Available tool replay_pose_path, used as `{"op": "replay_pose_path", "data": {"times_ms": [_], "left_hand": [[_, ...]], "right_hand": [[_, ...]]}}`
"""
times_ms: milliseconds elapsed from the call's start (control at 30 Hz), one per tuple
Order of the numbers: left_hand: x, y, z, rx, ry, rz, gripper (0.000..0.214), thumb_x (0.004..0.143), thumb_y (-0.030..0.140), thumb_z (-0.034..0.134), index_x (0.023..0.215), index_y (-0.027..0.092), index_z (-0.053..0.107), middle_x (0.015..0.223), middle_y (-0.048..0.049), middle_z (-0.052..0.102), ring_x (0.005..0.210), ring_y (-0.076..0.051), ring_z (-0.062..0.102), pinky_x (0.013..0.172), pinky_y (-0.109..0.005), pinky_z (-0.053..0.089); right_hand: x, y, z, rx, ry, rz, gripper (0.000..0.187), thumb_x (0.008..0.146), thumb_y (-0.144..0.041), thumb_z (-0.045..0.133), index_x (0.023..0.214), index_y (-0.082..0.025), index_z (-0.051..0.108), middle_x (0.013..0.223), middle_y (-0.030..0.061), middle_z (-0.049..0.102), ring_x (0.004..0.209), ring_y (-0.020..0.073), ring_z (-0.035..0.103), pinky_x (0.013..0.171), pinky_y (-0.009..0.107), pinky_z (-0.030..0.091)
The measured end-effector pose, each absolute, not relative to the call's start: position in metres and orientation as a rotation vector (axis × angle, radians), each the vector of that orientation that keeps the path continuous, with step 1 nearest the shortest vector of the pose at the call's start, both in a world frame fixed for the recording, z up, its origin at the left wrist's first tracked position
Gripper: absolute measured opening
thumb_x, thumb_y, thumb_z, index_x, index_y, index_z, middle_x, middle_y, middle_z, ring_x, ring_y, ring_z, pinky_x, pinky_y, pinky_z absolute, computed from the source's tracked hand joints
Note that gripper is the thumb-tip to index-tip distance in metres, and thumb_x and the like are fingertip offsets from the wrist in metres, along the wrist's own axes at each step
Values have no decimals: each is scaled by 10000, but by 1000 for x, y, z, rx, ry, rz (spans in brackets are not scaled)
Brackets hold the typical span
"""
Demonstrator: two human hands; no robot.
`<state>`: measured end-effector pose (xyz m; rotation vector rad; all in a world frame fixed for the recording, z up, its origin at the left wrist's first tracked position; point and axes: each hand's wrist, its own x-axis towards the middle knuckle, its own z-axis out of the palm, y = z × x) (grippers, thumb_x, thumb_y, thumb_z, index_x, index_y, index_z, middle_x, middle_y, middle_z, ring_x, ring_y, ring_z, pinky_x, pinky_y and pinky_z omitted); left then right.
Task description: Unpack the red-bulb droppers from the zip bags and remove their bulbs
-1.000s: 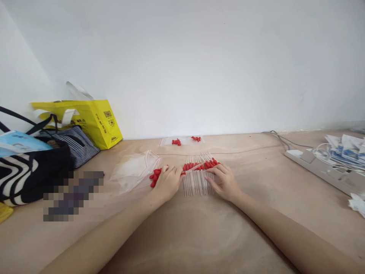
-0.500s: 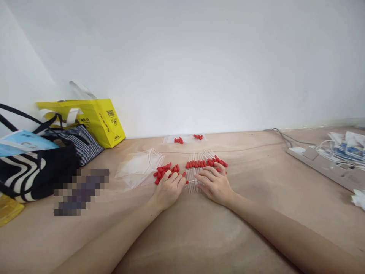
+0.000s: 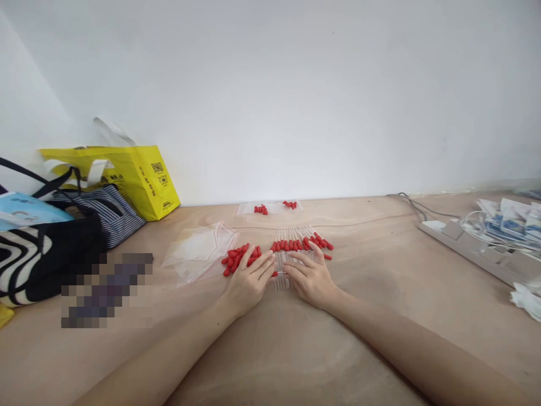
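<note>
My left hand is closed around a red rubber bulb, its end showing past the fingertips. My right hand pinches a thin clear dropper tube, lined up with that bulb; whether they are joined is hard to see. Under and between both hands lie several bare clear tubes. Just beyond them is a row of droppers with red bulbs, tips pointing to the wall. A pile of loose red bulbs sits beside my left hand, partly covered by it.
Clear zip bags lie left of the pile. Near the wall is another bag with red-bulbed droppers. A yellow bag, a striped pouch and a black tote stand left. A power strip lies right.
My hands have come slightly closer together, and less of the tube shows between them. The whole view has shifted a little, so things appear further left.
</note>
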<state>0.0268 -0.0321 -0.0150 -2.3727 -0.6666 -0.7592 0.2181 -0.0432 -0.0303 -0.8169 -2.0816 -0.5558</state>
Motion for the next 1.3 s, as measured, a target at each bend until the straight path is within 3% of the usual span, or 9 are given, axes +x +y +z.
{"op": "replay_pose_path", "data": {"times_ms": [267,600,733,833,933,1033,1167,1300], "left_hand": [[25,-32,-12,-2451,-640,-745,235,875,163,377,944,140,600,1096,-75,609,1106,-196,493,1050,-507,139],[23,-32,-12,-2543,-653,-772,200,850,168,420,905,188,611,1033,-16,646,1106,-205,490,1042,-550,44],[13,-32,-12,-2556,-711,-757,248,838,108,387,897,194,612,1053,-30,636,1111,-213,485,1014,-553,120],[6,-32,-11,-2504,-811,-826,261,848,128,372,939,199,606,1015,-47,651,1071,-225,514,980,-543,205],[6,-33,-10,-2481,-878,-924,220,847,194,410,939,192,610,936,-62,652,970,-211,555,908,-454,352],[6,-29,-6,-2468,-1035,-1059,234,850,245,408,966,177,599,838,-65,601,823,-173,569,752,-330,463],[-9,-15,-1,-2383,-1496,-1255,274,807,325,453,1007,161,542,774,-35,574,691,-148,570,618,-267,490],[-31,-3,4,-2234,-2029,-1395,241,714,339,525,876,161,534,688,-6,594,577,-132,577,533,-237,489]], "right_hand": [[221,-42,-33,-767,-2142,-560,218,800,-78,421,828,-217,587,702,-25,684,1060,148,506,1027,486,15],[221,-46,-29,-765,-2108,-571,188,809,-110,433,769,-214,585,624,-40,663,996,140,547,1028,468,58],[226,-46,-32,-839,-2095,-506,161,807,-138,456,787,-220,593,648,-33,664,974,151,547,999,444,134],[230,-45,-32,-926,-2027,-487,135,815,-189,478,781,-216,606,625,-19,644,840,146,565,899,379,271],[234,-44,-30,-960,-1998,-482,149,828,-227,476,845,-215,623,673,6,624,671,124,529,712,296,364],[244,-37,-30,-1040,-1949,-382,234,852,-202,411,987,-174,600,721,44,577,631,124,506,596,244,400],[263,-27,-36,-1206,-1890,-208,307,839,-136,349,1062,-100,558,718,65,526,658,145,527,620,253,456],[267,-24,-42,-1260,-1895,-183,303,789,-76,352,1005,-93,564,823,110,556,798,192,546,714,316,469]]}}
